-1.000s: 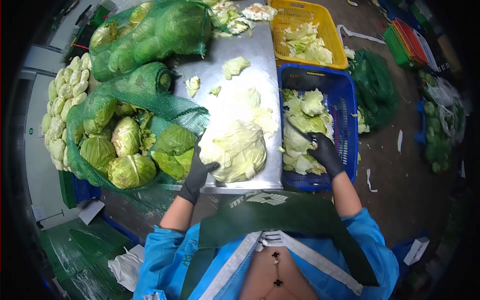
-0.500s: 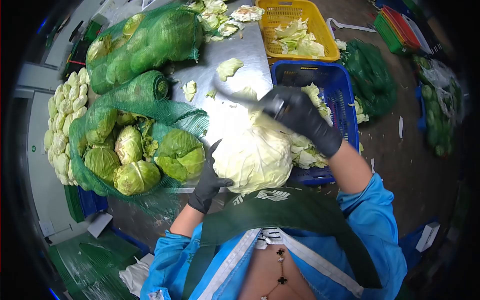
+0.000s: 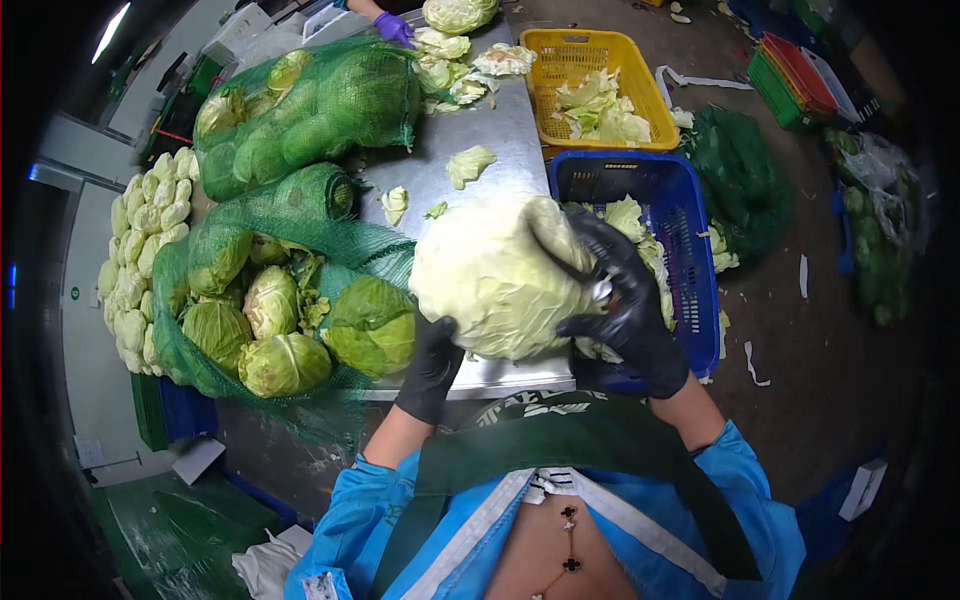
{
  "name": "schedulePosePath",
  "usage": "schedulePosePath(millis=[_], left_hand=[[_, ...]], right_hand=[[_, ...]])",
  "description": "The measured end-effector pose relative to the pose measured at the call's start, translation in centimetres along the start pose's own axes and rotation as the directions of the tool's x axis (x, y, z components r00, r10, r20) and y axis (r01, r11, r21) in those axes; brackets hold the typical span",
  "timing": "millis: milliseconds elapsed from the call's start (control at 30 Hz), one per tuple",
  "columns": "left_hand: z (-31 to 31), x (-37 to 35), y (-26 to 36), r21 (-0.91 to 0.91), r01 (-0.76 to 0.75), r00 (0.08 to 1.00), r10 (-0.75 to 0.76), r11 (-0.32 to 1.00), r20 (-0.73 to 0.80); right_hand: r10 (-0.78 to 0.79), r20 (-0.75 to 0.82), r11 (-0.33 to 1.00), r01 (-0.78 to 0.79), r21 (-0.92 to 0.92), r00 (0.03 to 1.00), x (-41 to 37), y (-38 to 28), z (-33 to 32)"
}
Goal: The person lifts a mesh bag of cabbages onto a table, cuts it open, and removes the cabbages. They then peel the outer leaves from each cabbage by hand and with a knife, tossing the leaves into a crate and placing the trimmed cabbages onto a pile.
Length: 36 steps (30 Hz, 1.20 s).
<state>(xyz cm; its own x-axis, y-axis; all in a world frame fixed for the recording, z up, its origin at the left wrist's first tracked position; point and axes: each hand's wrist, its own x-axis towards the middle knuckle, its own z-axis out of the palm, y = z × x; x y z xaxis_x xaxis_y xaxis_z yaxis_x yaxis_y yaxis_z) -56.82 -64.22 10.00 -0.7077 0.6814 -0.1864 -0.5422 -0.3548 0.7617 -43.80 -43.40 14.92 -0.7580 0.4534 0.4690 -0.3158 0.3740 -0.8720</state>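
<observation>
The steel table [image 3: 505, 120] runs from the near edge to the far end of the scene. The open net sack [image 3: 300, 215] lies on its left half, near, with green cabbages showing inside the mesh. The closed net sack [image 3: 310, 100], also packed with cabbages, lies farther along the same side. A pile of pale trimmed cabbages [image 3: 140, 250] sits left of the table, beyond the sacks. The blue crate [image 3: 690, 190] stands just beside the table's right edge and holds loose leaves. The yellow crate [image 3: 600, 45] stands directly beyond it, also holding leaves. The cabbage head [image 3: 490, 275] is pale green and is held off the surface above the near right part of the table, between both gloved hands. Its right side overlaps the left wall of the blue crate in this view. The right hand [image 3: 615, 300], in a black glove, grips the head's right side with fingers spread across the leaves. A small bright item shows at its palm; what it is cannot be told. The left hand [image 3: 432, 365], also in a black glove, clasps the head from below at its near left. Loose leaf pieces [image 3: 470, 163] lie on bare steel beyond the head. A co-worker's hand [image 3: 396, 28] in a purple glove rests at the far end.
</observation>
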Motion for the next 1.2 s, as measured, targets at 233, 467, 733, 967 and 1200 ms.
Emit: schedulePosePath(millis=[233,467,733,967,1200], left_hand=[[2.1,0.0,-0.7,0.048,-0.150,0.985,0.153,0.988,-0.078],[-0.4,0.1,-0.3,-0.444,0.100,0.995,-0.090,0.890,0.044],[-4.1,2.1,-3.2,-0.212,-0.160,0.981,0.178,0.964,0.071],[-3.4,0.8,-1.8,-0.174,-0.100,0.984,0.123,0.980,0.130],[-3.5,-2.4,0.3,-0.090,-0.053,0.991,0.064,0.995,0.118]], right_hand=[[-0.208,0.072,0.882,0.220,-0.416,0.975,-1.4,2.7,0.7],[-0.190,0.281,0.878,0.291,-0.380,0.941,-3.8,0.7,-5.4],[0.338,0.021,0.941,-0.337,-0.024,0.941,-4.8,0.9,-2.0],[0.240,-0.026,0.932,-0.223,0.286,0.970,-1.4,-2.8,7.5],[0.226,-0.065,0.870,-0.232,-0.436,0.972,-0.1,6.9,2.4]])
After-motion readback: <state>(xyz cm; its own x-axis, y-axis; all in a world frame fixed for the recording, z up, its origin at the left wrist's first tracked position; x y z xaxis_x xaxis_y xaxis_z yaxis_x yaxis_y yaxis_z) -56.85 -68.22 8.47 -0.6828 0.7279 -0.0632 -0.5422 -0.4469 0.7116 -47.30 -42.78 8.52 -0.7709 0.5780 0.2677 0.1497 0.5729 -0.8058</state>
